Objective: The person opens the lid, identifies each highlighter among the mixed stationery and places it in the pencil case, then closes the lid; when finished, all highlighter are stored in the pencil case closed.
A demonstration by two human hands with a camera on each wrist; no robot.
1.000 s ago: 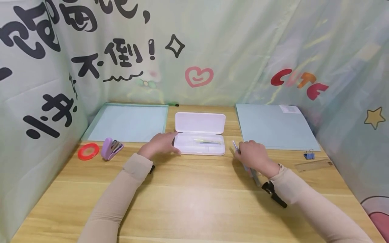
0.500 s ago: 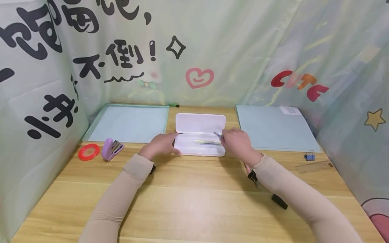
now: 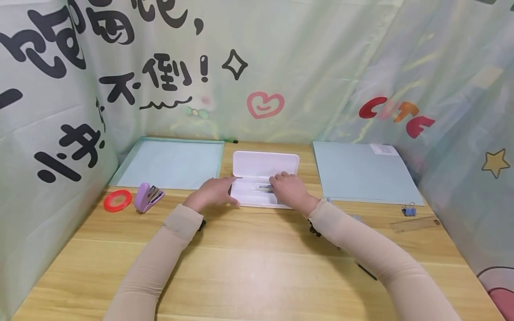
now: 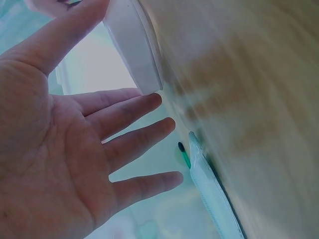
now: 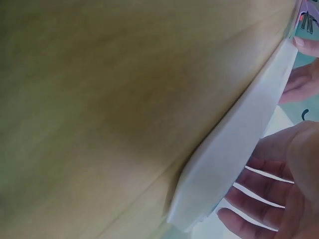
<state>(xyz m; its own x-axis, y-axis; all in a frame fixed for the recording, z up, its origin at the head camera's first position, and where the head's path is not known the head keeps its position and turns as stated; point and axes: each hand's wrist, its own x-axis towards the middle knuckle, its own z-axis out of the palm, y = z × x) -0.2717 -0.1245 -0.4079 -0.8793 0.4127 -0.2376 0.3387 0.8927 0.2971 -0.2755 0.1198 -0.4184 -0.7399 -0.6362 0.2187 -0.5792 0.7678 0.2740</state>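
An opened white pencil case (image 3: 254,198) stands in the middle of the table, its lid (image 3: 265,164) raised at the back. My left hand (image 3: 210,191) is at its left end, thumb by the front corner; in the left wrist view the straight, spread fingers (image 4: 134,149) touch the case's corner. My right hand (image 3: 291,189) reaches over the right half, fingers (image 5: 264,191) lowered behind the front wall in the right wrist view. Thin pens (image 3: 265,188) lie inside beside its fingertips. Whether it still holds the slim pen cannot be told; the fingertips are hidden.
A purple stapler (image 3: 147,197) and red tape ring (image 3: 118,200) lie left. Blue folders, one left (image 3: 176,162) and one right (image 3: 361,174), lie behind. A blue binder clip (image 3: 409,210) and ruler (image 3: 415,224) lie right. A dark object (image 3: 366,270) shows beside the right sleeve.
My right hand has moved left from the table beside the case, carrying a slim pen, and come down into the case's right half. My left hand has stayed at the left end.
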